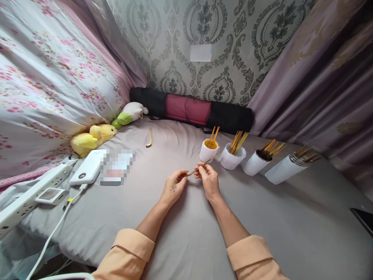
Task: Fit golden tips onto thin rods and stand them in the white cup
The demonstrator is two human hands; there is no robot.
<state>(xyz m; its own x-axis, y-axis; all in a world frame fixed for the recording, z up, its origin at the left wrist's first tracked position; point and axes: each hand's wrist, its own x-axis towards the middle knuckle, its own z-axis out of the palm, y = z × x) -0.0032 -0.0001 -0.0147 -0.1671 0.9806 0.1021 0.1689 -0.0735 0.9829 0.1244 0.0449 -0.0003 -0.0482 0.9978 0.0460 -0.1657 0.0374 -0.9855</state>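
Gold stick (194,171) between left hand (174,187) and right hand (208,179), tips indistinct

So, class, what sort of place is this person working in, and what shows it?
Most likely a bedroom, on a bed: the grey fabric sheet spread across the foreground, the pink-flowered white quilt at the left, and the yellow plush toy beside it.
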